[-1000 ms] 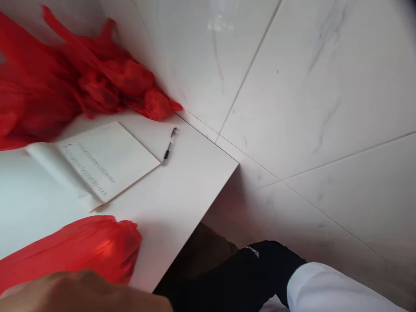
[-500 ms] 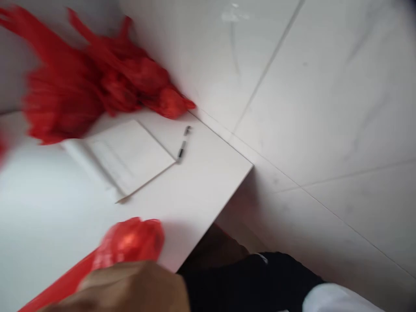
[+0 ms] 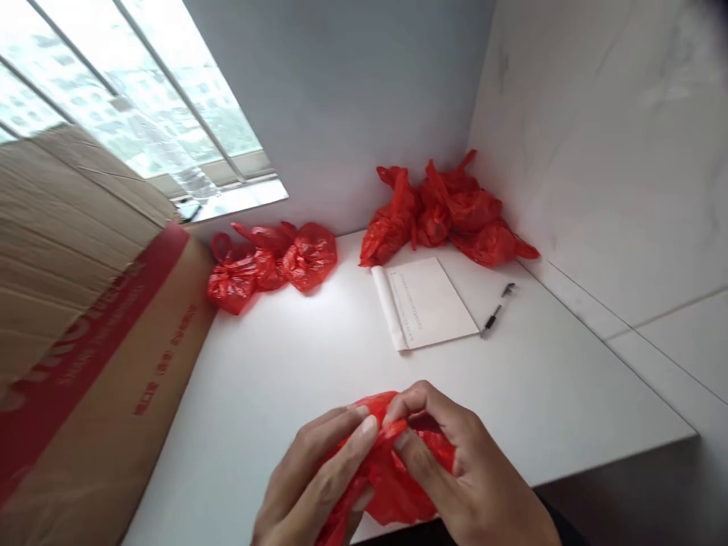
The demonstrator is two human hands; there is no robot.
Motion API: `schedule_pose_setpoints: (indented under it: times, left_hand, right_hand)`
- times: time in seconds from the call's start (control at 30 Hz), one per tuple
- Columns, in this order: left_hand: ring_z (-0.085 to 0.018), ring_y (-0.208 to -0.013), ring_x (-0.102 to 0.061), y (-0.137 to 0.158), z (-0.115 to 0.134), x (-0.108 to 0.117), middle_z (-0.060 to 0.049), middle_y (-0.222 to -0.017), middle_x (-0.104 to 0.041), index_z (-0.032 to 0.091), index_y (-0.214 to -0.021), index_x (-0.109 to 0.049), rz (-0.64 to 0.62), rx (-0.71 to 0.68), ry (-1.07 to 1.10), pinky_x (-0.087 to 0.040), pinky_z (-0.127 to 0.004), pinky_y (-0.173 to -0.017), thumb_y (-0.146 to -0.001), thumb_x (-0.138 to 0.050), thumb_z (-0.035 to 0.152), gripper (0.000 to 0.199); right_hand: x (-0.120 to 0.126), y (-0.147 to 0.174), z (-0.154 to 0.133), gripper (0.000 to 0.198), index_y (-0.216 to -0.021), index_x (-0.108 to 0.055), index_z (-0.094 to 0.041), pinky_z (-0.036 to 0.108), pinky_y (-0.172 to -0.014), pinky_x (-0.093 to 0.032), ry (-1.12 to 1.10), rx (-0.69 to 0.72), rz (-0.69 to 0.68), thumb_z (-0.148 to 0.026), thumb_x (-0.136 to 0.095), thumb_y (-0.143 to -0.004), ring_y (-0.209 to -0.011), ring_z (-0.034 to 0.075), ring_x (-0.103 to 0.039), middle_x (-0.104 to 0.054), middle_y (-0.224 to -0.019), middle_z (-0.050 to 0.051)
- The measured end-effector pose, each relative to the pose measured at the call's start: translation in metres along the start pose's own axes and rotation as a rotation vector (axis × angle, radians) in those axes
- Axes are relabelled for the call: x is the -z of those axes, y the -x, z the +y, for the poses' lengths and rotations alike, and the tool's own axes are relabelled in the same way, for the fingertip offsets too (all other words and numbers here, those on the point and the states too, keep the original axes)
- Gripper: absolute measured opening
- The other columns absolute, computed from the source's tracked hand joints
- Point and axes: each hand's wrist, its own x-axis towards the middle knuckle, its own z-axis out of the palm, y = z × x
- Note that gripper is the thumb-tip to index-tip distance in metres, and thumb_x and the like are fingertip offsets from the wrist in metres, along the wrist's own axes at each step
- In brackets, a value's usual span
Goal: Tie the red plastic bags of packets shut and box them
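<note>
Clock hours count from the held red bag (image 3: 398, 489). At 10, a cardboard box (image 3: 96, 341) with a red band stands along the left of the white table (image 3: 250, 394); beyond, at 11, is a barred window (image 3: 96, 68). Nearer at 11, knotted bags (image 3: 278, 262) lie by the back wall (image 3: 341, 98). The left hand (image 3: 318, 478), at 9, curls its fingers round the held red bag near the table's front edge; whether the bag rests there I cannot tell. Just past 12 lie a notepad (image 3: 437, 307) with rows of writing and, behind it, a red clump of bags (image 3: 449, 212). The right hand (image 3: 472, 470), at 3, pinches gathered plastic between thumb and forefinger. A pen (image 3: 492, 318) lies at 1, beside the notepad's corner.
</note>
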Motion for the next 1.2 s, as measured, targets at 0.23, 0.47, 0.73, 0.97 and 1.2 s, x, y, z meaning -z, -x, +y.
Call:
schedule_pose_setpoints:
  times: [0.23, 0.47, 0.73, 0.97, 1.2]
  left_hand:
    - [-0.029, -0.149, -0.028, 0.038, -0.047, 0.02, -0.003, -0.16, -0.04, 0.032, -0.154, -0.036, -0.13, 0.011, -0.19, -0.027, -0.048, -0.121, -0.097, -0.043, 0.009, 0.062]
    - [-0.032, -0.145, -0.036, 0.051, -0.057, 0.003, -0.01, -0.153, -0.048, 0.024, -0.15, -0.044, -0.071, -0.04, -0.132, -0.041, -0.048, -0.114, -0.103, -0.037, 0.039, 0.049]
    - [-0.026, -0.147, -0.032, 0.029, -0.06, -0.032, -0.009, -0.155, -0.046, 0.018, -0.155, -0.034, -0.184, -0.137, -0.153, -0.033, -0.041, -0.119, -0.105, -0.032, 0.031, 0.052]
    - [-0.02, -0.082, -0.063, 0.029, -0.066, -0.021, -0.003, -0.087, -0.067, 0.025, -0.13, -0.057, -0.196, -0.082, -0.116, -0.056, -0.034, -0.079, -0.09, -0.062, 0.021, 0.04]
    - [-0.022, -0.087, -0.069, 0.001, -0.142, 0.059, -0.002, -0.095, -0.072, 0.027, -0.103, -0.064, 0.344, 0.628, -0.351, -0.058, -0.031, -0.075, -0.093, -0.053, 0.047, 0.025]
  right_hand:
    - [0.04, -0.001, 0.026, 0.025, -0.105, -0.053, -0.024, 0.023, -0.063, -0.049, 0.126, -0.081, 0.252, -0.049, -0.052, -0.1, -0.086, 0.019, -0.06, -0.062, -0.093, 0.003]
    - [0.049, -0.01, 0.053, 0.027, -0.105, -0.05, -0.027, 0.026, -0.075, -0.05, -0.008, -0.078, 0.349, -0.054, -0.051, -0.099, -0.084, 0.018, -0.06, -0.063, -0.096, 0.002]
    - [0.042, -0.013, 0.067, 0.029, -0.108, -0.054, -0.027, 0.025, -0.075, -0.051, -0.069, -0.101, 0.347, -0.054, -0.056, -0.097, -0.082, 0.017, -0.058, -0.06, -0.09, 0.001]
    - [0.049, -0.018, 0.079, 0.039, -0.119, -0.056, -0.028, 0.033, -0.084, -0.059, -0.117, -0.107, 0.292, -0.055, -0.062, -0.092, -0.096, 0.024, -0.064, -0.065, -0.107, 0.006]
    - [0.06, -0.021, 0.107, 0.048, -0.12, -0.057, -0.026, 0.029, -0.084, -0.062, -0.091, -0.153, 0.334, -0.06, -0.066, -0.087, -0.098, 0.025, -0.067, -0.067, -0.109, 0.007]
